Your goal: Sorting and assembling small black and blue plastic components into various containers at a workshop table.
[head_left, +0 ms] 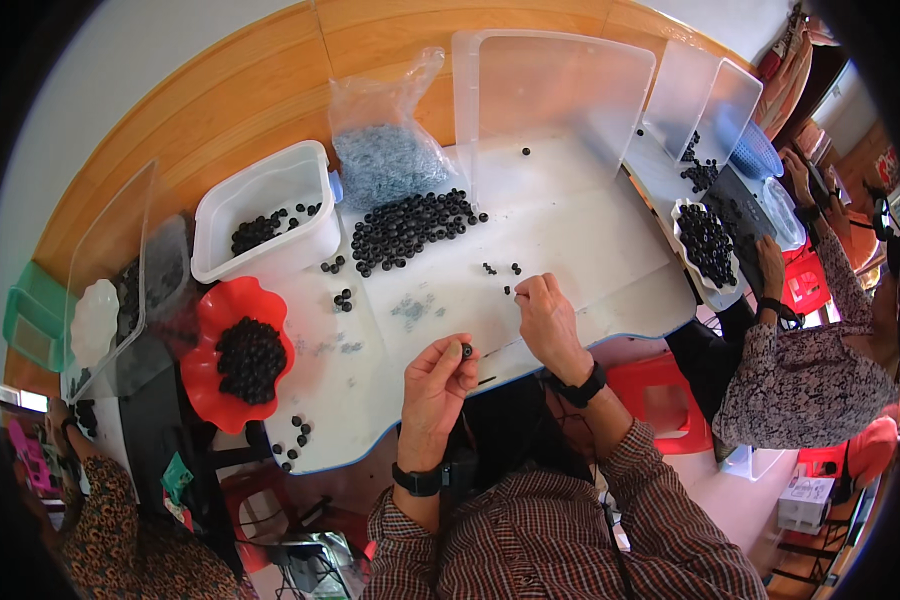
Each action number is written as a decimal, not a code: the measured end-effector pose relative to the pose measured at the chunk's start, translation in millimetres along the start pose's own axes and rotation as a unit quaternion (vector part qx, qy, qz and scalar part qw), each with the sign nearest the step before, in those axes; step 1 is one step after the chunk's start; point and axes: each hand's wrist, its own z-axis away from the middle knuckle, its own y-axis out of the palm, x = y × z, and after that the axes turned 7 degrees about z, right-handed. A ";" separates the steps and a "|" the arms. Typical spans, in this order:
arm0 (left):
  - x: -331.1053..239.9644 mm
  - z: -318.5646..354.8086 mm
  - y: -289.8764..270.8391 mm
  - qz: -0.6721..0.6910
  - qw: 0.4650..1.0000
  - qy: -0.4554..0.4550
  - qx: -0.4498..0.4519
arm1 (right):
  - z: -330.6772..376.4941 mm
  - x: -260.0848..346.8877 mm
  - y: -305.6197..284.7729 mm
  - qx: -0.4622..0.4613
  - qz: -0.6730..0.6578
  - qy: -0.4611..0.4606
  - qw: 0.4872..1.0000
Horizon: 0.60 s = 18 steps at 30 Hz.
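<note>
Between the thumb and fingers of my left hand (pixel 433 382) is a small round black piece (pixel 466 351) with a hole or recess in its face. My right hand (pixel 548 322) is to its right, just above the table, with thumb and fingertips pinched together. Whatever that pinch holds, if anything, is too small to make out. By its fingertips lie a few tiny black parts (pixel 516 268). Farther off, a dense pile of round black pieces (pixel 410 232) covers part of the white table (pixel 570 235). Tiny translucent parts (pixel 411 311) are scattered left of my hands.
A red scalloped bowl (pixel 196 358) of black pieces and a white tub (pixel 315 240) stand at left. Behind the pile leans a clear bag (pixel 390 150) of bluish-grey parts. Clear plastic partitions (pixel 560 100) rise at the back. Other people's hands (pixel 770 265) work at right and left.
</note>
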 end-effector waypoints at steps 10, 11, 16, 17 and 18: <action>1.9 1.3 10.9 0.017 1.000 -0.003 -0.011 | 16.6 38.5 -42.5 0.135 -0.508 0.204 0.826; 1.8 2.3 12.3 0.017 1.000 -0.001 -0.013 | 18.2 41.7 -44.7 0.137 -0.509 0.203 0.825; 1.9 7.3 16.1 0.012 1.000 0.006 -0.014 | 27.3 48.8 -46.7 0.156 -0.592 0.215 0.761; 1.6 8.4 17.6 0.012 1.000 0.007 -0.014 | 29.1 49.5 -46.6 0.157 -0.592 0.214 0.761; 0.9 10.0 19.9 0.013 1.000 0.008 -0.016 | 30.9 50.4 -46.6 0.150 -0.592 0.212 0.763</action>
